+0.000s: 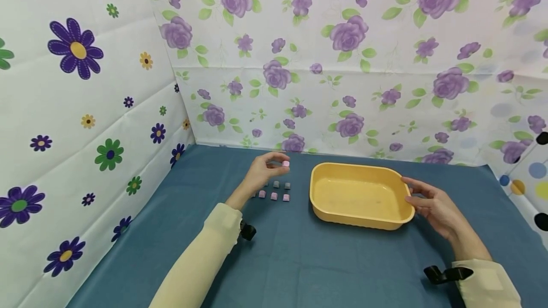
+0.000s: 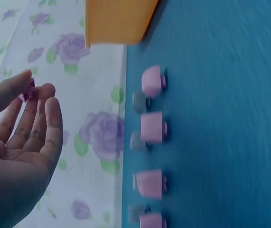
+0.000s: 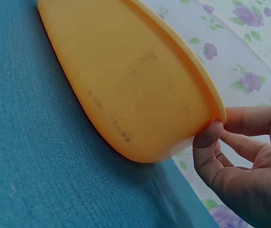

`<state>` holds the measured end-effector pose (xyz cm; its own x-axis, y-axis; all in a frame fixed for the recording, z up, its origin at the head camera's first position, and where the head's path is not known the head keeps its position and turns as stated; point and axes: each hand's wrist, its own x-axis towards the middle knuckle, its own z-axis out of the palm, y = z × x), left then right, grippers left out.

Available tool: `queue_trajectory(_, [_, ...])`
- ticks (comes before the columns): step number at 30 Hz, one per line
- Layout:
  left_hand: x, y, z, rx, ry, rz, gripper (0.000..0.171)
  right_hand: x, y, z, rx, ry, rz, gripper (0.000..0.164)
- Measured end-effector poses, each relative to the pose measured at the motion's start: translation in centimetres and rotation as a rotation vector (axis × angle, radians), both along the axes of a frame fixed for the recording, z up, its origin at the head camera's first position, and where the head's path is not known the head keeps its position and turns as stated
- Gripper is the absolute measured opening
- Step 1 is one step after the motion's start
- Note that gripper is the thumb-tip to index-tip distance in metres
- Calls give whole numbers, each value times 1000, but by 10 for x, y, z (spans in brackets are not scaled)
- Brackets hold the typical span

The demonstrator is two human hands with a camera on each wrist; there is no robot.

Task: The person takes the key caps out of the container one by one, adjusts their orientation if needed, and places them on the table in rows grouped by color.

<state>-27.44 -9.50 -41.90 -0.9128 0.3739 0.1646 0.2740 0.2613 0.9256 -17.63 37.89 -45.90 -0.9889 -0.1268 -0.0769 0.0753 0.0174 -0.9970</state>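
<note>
My left hand [image 1: 266, 171] is above the far part of the table, pinching a small pink keycap [image 1: 285, 163] between thumb and fingertips. The left wrist view shows the hollow underside of that keycap [image 2: 28, 91]. Below this hand stand rows of keycaps: pink ones [image 1: 274, 196] nearer me and grey ones [image 1: 276, 185] behind, partly hidden by the hand. A yellow plastic tray [image 1: 355, 217] lies to their right. My right hand [image 1: 434, 206] grips its right rim, thumb and fingers on either side of the edge, as the right wrist view shows.
Blue cloth [image 1: 308, 270] covers the table. Behind it rises a white curtain [image 1: 385, 122] printed with purple roses, and another flowered sheet [image 1: 141, 156] hangs along the left. Black wrist straps [image 1: 447, 274] sit over the sleeves.
</note>
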Motion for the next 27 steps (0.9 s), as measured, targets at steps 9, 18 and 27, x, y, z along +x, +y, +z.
queue_trajectory(9, [3,-33,-5,41,-14,30,39,-1,0,2,5,-15,-5,68])
queue_trajectory(18, [3,-50,-7,20,-19,83,40,0,1,0,-4,-5,0,66])
queue_trajectory(27, [6,-68,-9,-2,-32,132,40,1,0,0,2,-4,7,67])
